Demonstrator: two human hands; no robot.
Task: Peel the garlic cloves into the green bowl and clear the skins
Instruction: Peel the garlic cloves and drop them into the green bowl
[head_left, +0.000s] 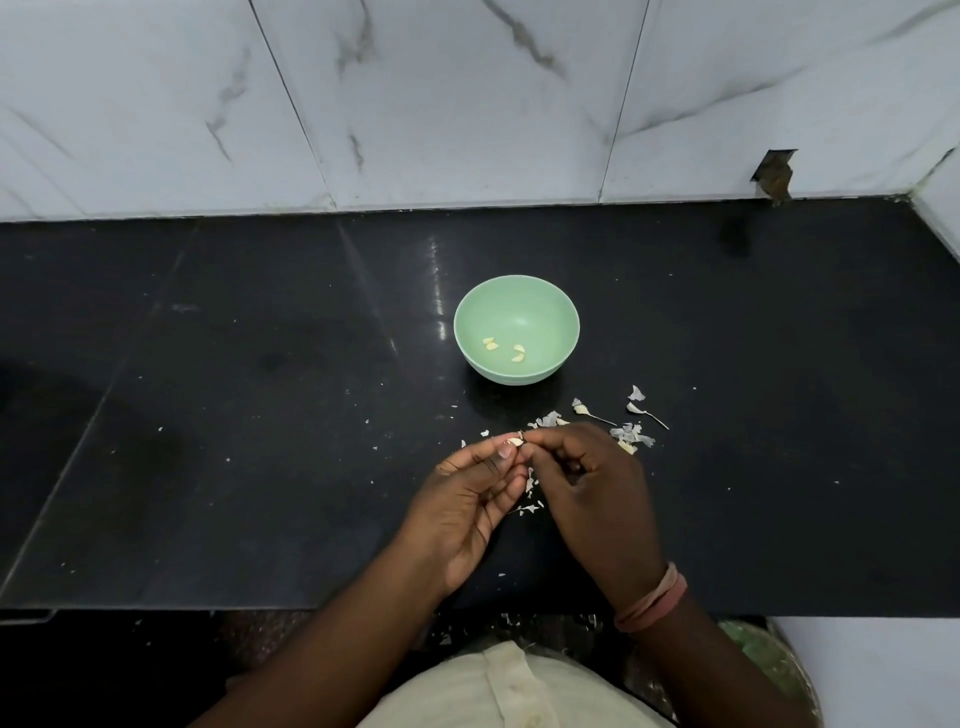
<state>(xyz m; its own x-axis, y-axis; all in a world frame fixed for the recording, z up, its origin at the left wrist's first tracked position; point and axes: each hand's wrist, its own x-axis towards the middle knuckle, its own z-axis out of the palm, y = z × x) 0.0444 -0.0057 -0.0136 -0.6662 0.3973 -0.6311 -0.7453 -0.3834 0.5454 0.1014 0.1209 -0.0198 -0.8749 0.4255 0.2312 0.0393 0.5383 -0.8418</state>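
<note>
Low in the centre of the frame, a small pale garlic clove (515, 442) is pinched between the curled thumb and fingertips of the left hand (470, 512), palm turned upward so the clove is presented to the other hand. The right hand (587, 486) is brought against it from the right, its fingers curled tight at the clove's tip, apparently so that the skin can be picked away; exactly what is gripped there cannot be told. Both hands are held just above the polished black stone counter (260, 415), so loosened scraps can fall onto it rather than into the bowl. Thin white papery skins (631, 434) and stalk ends are scattered right of and beneath the hands. Above them, at mid-frame, the round pale green bowl (517, 301) is set within easy reach, and a few peeled yellowish cloves (505, 348) lie inside. White marble-veined wall tiles (467, 104) fill the upper frame.
</note>
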